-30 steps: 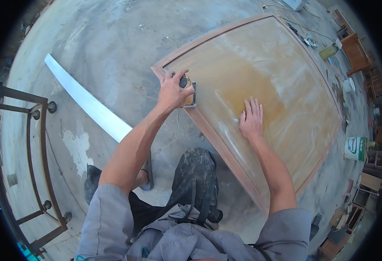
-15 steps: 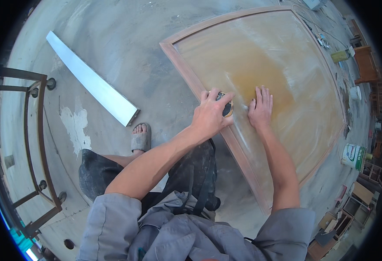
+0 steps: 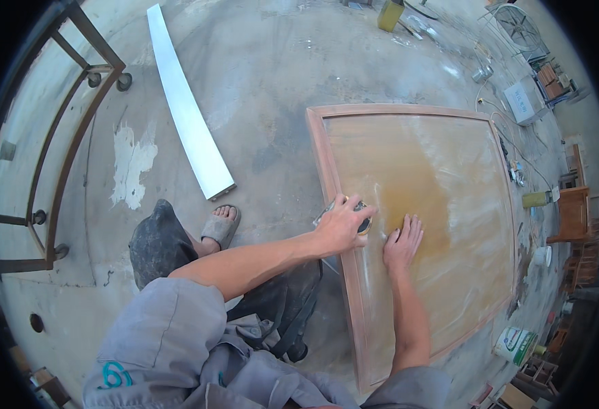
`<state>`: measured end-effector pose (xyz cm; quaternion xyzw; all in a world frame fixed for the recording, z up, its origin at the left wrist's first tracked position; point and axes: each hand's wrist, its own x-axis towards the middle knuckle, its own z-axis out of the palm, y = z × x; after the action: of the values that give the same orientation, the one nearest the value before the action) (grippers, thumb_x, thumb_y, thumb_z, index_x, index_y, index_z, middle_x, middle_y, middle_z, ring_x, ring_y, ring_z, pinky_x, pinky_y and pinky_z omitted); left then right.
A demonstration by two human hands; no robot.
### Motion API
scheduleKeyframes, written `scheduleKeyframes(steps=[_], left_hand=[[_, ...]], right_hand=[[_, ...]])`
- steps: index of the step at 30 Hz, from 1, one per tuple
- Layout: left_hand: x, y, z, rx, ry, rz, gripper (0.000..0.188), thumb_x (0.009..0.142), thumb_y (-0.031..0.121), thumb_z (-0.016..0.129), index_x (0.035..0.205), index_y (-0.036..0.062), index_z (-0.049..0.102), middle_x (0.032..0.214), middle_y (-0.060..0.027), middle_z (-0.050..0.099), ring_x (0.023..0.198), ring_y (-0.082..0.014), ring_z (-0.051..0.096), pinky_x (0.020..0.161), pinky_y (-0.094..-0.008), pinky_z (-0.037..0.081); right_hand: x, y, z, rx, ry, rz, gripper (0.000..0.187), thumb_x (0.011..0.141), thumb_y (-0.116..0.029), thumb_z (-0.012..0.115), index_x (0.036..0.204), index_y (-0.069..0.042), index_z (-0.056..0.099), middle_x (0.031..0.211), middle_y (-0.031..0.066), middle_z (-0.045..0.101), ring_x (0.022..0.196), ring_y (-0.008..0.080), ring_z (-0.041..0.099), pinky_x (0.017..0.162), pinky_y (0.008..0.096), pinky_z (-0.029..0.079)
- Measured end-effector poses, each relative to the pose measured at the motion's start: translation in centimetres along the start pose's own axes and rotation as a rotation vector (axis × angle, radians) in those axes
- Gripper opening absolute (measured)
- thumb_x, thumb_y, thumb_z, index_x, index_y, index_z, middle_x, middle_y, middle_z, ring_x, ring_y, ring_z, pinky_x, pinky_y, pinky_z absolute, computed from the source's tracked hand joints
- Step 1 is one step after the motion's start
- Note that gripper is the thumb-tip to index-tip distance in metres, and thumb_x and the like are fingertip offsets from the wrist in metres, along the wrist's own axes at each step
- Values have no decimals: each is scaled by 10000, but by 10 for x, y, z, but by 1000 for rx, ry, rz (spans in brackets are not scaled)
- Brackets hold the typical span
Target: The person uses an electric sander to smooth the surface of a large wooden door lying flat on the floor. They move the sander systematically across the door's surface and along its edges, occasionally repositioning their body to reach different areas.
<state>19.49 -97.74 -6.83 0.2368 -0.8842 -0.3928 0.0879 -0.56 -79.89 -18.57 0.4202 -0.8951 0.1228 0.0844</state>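
Though near framed panel (image 3: 477, 262), green-label bucket (image 3: 516, 346)

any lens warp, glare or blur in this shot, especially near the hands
In the head view, fisheye curvature bends the pale strip and wheeled frame, and the rim fades to black; in the head view, the strip looks brightest; in the head view, the left hand and right hand look fairly clear, but whether the panel's whitish streaks are glare or dust is unclear.

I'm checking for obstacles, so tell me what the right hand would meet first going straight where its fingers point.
Likely the frame's far rail, across the streaked panel; whether the rail stands high enough to stop the right hand is unclear.
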Motion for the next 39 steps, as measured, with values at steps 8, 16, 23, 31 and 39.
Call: scheduleKeyframes(steps=[8,16,23,31,39], left_hand=[[65,-59,-51,35,80,-57,719,718,281,796,1410,234,606,1356,-162,521,1277,-439,482,1047,-534,512],[153,-107,-112,75,210,-220,685,769,326,749,1425,215,588,1379,-205,535,1266,-458,478,1093,-505,456],[36,-22,-20,-1,173,-145,612,787,274,740,1379,197,606,1364,-171,527,1232,-425,485,1042,-515,485],[-7,43,21,-96,49,-183,576,847,290,723,1399,205,585,1406,-173,491,1279,-439,446,1027,-535,493],[-3,39,38,-295,-97,-380,416,1026,320,525,1416,190,580,1462,-234,456,1343,-451,392,1123,-565,366]], right_hand=[[-5,-6,-1,27,-18,27,561,985,-191,510,1521,-40,437,1608,222,378,1519,392,304,1265,545,201],[0,-9,5,43,0,40,567,979,-203,521,1513,-30,438,1598,232,384,1516,394,307,1263,551,195],[-2,-5,8,76,17,33,555,977,-226,530,1496,-42,462,1589,222,400,1521,396,293,1266,554,176],[18,-18,-56,830,-354,343,741,925,-158,584,1596,-15,304,1650,237,321,1561,398,225,1261,499,218],[-33,-118,-160,763,-609,110,1170,800,-184,758,1632,6,-41,1660,336,105,1503,464,318,1203,492,343]])
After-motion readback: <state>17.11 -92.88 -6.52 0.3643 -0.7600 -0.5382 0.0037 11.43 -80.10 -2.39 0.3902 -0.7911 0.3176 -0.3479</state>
